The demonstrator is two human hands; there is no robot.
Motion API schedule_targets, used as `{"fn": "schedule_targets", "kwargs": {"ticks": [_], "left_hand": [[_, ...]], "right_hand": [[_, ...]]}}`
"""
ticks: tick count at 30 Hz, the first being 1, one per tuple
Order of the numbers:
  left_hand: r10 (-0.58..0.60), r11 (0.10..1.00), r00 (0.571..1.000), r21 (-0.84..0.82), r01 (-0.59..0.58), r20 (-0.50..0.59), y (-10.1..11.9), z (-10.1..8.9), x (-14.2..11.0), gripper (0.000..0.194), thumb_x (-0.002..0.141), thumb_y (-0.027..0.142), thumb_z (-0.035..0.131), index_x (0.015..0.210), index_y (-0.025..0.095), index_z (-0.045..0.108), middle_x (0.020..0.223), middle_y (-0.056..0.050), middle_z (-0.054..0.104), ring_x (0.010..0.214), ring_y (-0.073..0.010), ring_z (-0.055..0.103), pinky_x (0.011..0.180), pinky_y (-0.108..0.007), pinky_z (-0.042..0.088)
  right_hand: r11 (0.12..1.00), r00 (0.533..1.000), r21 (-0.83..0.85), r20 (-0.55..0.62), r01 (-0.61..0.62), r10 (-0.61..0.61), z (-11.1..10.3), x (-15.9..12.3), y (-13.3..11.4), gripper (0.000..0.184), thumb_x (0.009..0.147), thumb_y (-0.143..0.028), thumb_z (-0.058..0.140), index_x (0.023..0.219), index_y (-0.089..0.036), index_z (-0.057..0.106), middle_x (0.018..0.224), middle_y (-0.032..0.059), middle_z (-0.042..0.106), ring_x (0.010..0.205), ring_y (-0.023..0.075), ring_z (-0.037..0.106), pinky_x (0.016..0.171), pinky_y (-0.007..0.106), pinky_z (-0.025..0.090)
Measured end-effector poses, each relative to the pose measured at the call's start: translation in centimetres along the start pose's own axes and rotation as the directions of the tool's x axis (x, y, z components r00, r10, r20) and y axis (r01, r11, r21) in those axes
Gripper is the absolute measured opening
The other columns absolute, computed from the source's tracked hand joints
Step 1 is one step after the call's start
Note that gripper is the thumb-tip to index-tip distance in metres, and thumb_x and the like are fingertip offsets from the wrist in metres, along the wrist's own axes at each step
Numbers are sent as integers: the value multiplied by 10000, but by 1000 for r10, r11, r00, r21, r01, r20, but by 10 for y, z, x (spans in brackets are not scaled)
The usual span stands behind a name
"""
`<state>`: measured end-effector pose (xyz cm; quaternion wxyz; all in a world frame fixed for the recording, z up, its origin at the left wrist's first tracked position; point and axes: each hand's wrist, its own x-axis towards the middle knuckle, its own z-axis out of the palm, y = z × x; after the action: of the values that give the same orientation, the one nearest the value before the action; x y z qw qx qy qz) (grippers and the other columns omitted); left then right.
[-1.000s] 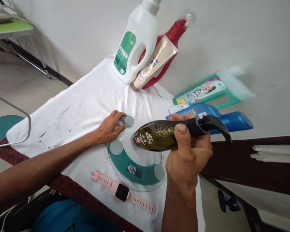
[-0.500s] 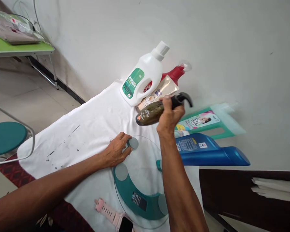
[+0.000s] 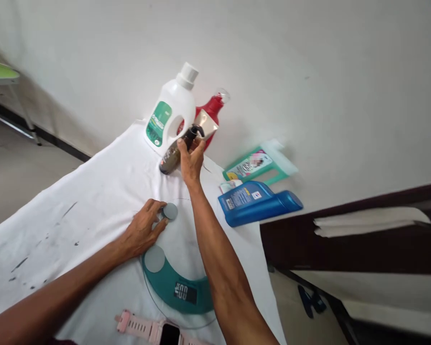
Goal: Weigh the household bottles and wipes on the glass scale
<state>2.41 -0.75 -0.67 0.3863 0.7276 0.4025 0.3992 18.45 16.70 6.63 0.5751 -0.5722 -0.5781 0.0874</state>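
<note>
My right hand [image 3: 191, 160] is wrapped round a dark green pump bottle [image 3: 171, 158] with a black pump top. The bottle leans at the back of the table, close in front of a white detergent jug [image 3: 174, 103] and a cream-coloured tube [image 3: 205, 125]; whether its base touches the cloth I cannot tell. My left hand [image 3: 145, 225] curls its thumb and fingers about a grey round pad at the edge of a glass scale [image 3: 165, 290], gripping it there. My right forearm hides part of the scale. Its display shows zeros.
Behind the tube stands a red bottle [image 3: 213, 105]. A blue bottle [image 3: 253, 201] and a green-and-clear jug [image 3: 260, 165] are by the wall on the right. A pink watch [image 3: 140, 327] lies near the front on the white cloth [image 3: 100, 191]. Slippers [image 3: 311, 302] are on the floor.
My right hand has carried the pump bottle from above the scale back and left to the group by the wall. My left hand has stayed at the scale's edge. The camera view has shifted.
</note>
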Motion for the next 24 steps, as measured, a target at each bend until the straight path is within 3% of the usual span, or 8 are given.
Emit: {"fn": "schedule_targets", "kwargs": {"ticks": [3,7,10,12,14,17,20,24], "left_hand": [[-1,999,1000,47,1,-2,-2,-1,2,324,1035,384,543,1300,211,612,1204,-109,659,932,-246,741,876,-466,642],[-22,996,1000,91,22,3,0,-3,3,364,1023,436,548,1305,219,626,1195,-105,676,932,-257,746,859,-468,646],[-47,994,999,104,45,18,4,-7,4,406,1005,484,547,1286,207,643,1206,-113,683,954,-264,748,909,-480,638],[-67,991,998,119,64,21,7,-8,5,456,991,528,542,1281,194,654,1221,-124,685,983,-283,747,899,-482,632],[-84,988,996,134,80,29,8,-10,6,511,981,564,533,1293,180,661,1225,-134,684,997,-299,741,849,-472,626],[-94,985,995,149,88,34,9,-11,6,543,975,580,526,1299,168,667,1221,-138,684,988,-298,734,840,-467,616],[-79,986,996,150,73,34,8,-11,5,508,979,556,541,1288,174,668,1223,-135,685,1026,-289,734,910,-465,615],[-53,988,998,150,46,46,6,-11,5,444,992,482,556,1297,176,653,1229,-138,677,1083,-281,728,927,-452,620]], "right_hand": [[989,993,-102,-48,102,-108,-52,-32,-5,674,926,-674,681,1391,-221,497,1406,168,639,1317,283,626,1141,539,520],[925,926,-334,-257,181,-275,-157,-69,-15,572,954,-621,686,1349,-242,521,1364,144,612,1292,283,610,1117,546,540],[867,838,-495,-450,55,-310,-232,-81,-10,616,928,-646,703,1353,-250,498,1416,168,540,1365,317,555,1144,593,514],[882,807,-466,-548,-75,-221,-264,-84,2,699,882,-705,717,1350,-246,474,1462,192,508,1387,330,543,1167,606,492],[922,820,-341,-570,-184,-48,-280,-82,17,819,785,-761,770,1329,-234,460,1478,205,523,1384,337,562,1191,605,471],[954,853,-131,-493,-269,172,-282,-71,38,898,649,-761,850,1268,-222,485,1398,180,630,1314,329,636,1185,587,485],[964,841,-19,-494,-264,221,-272,-53,50,783,605,-692,879,1134,-200,580,1197,129,727,1143,312,715,1110,565,555],[965,787,83,-563,-249,252,-253,-37,56,570,591,-507,890,1017,-210,655,1058,83,759,975,292,743,977,533,635]]}}
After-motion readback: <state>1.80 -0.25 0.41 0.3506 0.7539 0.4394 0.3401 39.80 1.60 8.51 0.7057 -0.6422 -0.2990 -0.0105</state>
